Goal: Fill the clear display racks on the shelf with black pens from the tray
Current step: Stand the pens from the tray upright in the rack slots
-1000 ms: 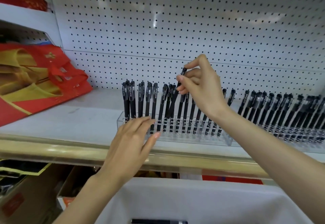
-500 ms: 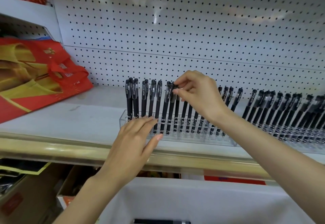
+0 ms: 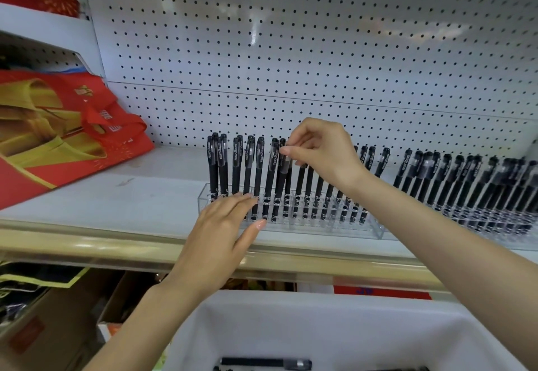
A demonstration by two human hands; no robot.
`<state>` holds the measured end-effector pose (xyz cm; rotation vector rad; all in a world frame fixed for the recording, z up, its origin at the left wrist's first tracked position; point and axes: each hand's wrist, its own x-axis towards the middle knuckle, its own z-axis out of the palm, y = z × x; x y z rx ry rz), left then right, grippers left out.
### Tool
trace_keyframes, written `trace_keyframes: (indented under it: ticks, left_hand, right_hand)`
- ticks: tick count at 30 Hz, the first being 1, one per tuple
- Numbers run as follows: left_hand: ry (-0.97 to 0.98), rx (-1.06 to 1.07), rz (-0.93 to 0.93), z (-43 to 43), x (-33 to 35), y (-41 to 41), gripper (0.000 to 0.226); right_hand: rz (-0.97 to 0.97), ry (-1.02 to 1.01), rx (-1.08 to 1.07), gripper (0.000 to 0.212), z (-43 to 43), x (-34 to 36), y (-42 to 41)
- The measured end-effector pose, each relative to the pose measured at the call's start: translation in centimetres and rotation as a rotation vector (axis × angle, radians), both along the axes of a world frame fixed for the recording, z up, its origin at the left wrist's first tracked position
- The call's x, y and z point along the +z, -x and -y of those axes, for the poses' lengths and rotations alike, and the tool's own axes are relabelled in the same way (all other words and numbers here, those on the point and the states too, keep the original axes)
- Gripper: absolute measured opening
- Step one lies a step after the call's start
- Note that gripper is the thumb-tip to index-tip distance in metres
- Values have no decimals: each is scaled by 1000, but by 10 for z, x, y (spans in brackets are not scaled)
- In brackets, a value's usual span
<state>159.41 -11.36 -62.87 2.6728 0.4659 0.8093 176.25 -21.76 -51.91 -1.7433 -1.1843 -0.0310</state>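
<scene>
A clear display rack stands on the white shelf, packed with upright black pens. My right hand is over the rack's middle and pinches the cap of one black pen that stands in a slot. My left hand lies with straight fingers against the rack's front left wall. A second rack full of pens stands to the right. At the bottom, a white tray holds a loose black pen.
Red and gold bags lie on the shelf at the left. A pegboard wall backs the shelf. The shelf's gold front rail runs across. Cardboard boxes sit below at the left.
My right hand has come down with the pen, from raised above the row to seated among the others. My left hand has stayed on the rack.
</scene>
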Motion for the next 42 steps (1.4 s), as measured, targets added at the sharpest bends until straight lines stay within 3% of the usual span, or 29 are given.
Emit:
trace_keyframes:
  ticks: [11, 20, 42]
  left_hand:
    - [6, -10, -38, 1, 2, 0, 78]
    - [14, -28, -38, 0, 0, 1, 76]
    - [7, -23, -64, 4, 6, 2, 79]
  right_hand:
    - [96, 22, -59, 7, -3, -2, 2]
    - [160, 58, -69, 18, -5, 4, 7]
    - [102, 44, -70, 7, 0, 4, 3]
